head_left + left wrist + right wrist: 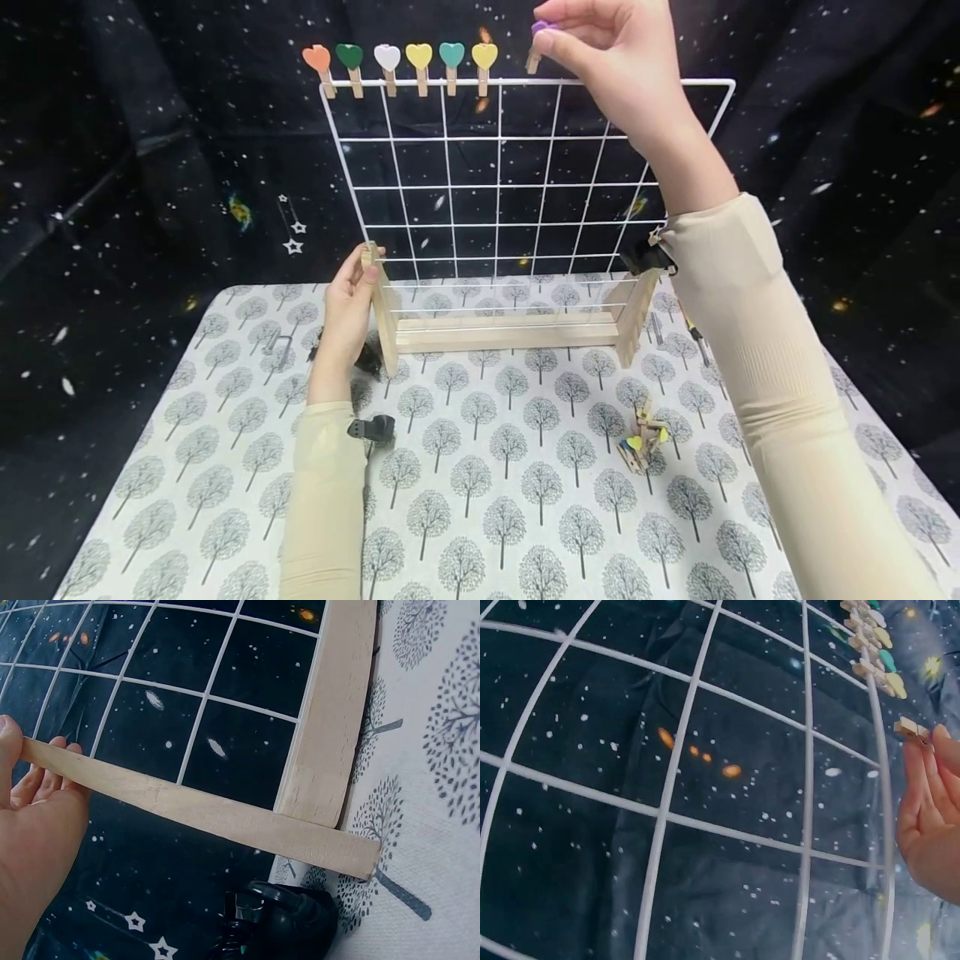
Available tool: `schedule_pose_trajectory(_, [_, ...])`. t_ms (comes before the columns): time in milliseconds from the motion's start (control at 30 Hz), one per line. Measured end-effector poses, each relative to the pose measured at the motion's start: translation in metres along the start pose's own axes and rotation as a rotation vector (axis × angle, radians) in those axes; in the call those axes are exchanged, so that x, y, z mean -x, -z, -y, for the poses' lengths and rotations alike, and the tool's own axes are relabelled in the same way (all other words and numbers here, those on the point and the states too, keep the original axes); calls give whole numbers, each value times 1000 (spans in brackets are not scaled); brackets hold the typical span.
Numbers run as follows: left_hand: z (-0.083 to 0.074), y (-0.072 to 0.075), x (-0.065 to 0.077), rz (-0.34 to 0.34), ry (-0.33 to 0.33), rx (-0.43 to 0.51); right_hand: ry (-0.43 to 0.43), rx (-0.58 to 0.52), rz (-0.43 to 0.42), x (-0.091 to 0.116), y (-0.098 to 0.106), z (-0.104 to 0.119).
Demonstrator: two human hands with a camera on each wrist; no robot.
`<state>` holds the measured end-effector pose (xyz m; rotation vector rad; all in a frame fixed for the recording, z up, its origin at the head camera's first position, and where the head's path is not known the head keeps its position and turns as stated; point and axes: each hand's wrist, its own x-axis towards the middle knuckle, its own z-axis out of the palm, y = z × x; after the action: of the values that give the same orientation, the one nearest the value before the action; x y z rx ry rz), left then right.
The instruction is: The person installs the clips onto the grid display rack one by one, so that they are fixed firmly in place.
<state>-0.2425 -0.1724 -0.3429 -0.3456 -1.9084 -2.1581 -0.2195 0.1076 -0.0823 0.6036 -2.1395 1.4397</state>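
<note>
A white wire grid (500, 185) stands upright in a wooden stand (506, 332). My left hand (349, 300) grips the top of the stand's left upright; the left wrist view shows thumb and fingers around that wooden post (187, 806). Above the grid's top wire, my right hand (615, 58) pinches a clothespin (533, 60) with a purple heart, its wooden end pointing down. In the right wrist view that clothespin (913, 731) is apart from the wire. Several heart clothespins (419, 62) in orange, green, white, yellow and teal sit clipped along the top wire's left half.
A small pile of clothespins (642, 442) lies on the tree-print tablecloth (517, 500) at front right. Black objects (292, 919) lie beside the stand's left foot. A yellow-handled tool (693, 329) lies right of the stand. Behind hangs a dark starry cloth (150, 150).
</note>
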Motion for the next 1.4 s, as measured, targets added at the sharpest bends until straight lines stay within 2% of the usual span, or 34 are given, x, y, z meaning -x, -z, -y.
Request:
schedule_pose_trajectory(200, [-6, -2, 3, 8, -6, -22, -34, -73, -52, -15, -9, -16])
schedule_pose_trajectory(300, [-11, -2, 5, 13, -13, -30, -29, -29, -61, -18, -13, -18])
schedule_pose_trajectory(500, [-4, 1, 1, 8, -14, -18, -32, 87, -9, -20, -17, -18])
schedule_pose_trajectory(767, [1, 2, -1, -1, -20, -21, -43, 134, 27, -21, -18, -20])
schedule_pose_trajectory(1000, [-1, 4, 0, 0, -10, -52, 94, 337, 34, -12, -18, -24])
schedule_pose_trajectory(1033, [-2, 4, 0, -2, -9, -50, 116, 341, 31, -10, -18, -23])
schedule_pose_trajectory(1167, [-3, 4, 1, -8, -1, -44, 186, 264, -23, 9, -13, -14])
schedule_pose_trajectory(1300, [-4, 2, 1, -8, 5, -9, 338, 101, -102, 41, -6, -16])
schedule_pose_trajectory(1400, [-4, -1, 0, -9, 10, 26, 440, 43, -79, 68, -1, -28])
